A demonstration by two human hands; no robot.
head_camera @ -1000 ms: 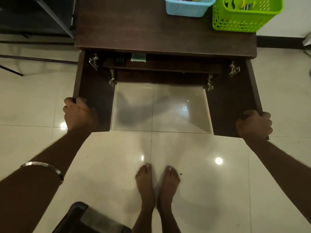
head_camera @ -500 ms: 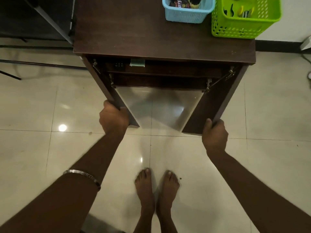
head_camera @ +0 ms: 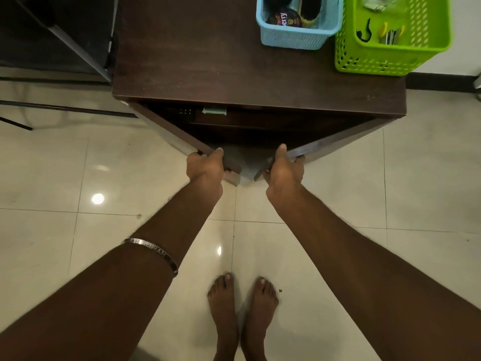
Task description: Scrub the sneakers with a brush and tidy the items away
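Observation:
A dark wooden cabinet (head_camera: 234, 61) stands in front of me on the tiled floor. Its two doors are nearly together, with a narrow gap between their free edges. My left hand (head_camera: 205, 165) grips the top edge of the left door (head_camera: 169, 126), thumb on top. My right hand (head_camera: 285, 169) grips the edge of the right door (head_camera: 338, 142) the same way. A small green comb-like item (head_camera: 214, 110) lies on the inner shelf just under the top. No sneakers are visible.
On the cabinet top at the back right sit a blue basket (head_camera: 294, 35) holding a tin and a brush, and a green basket (head_camera: 385, 48) with small tools. A black metal frame (head_camera: 73, 48) stands left. My bare feet (head_camera: 242, 316) are on the glossy tiles.
Both doors have swung inward from wide open to almost meeting, my hands travelling with them toward the middle. The floor patch seen inside the cabinet is now nearly covered.

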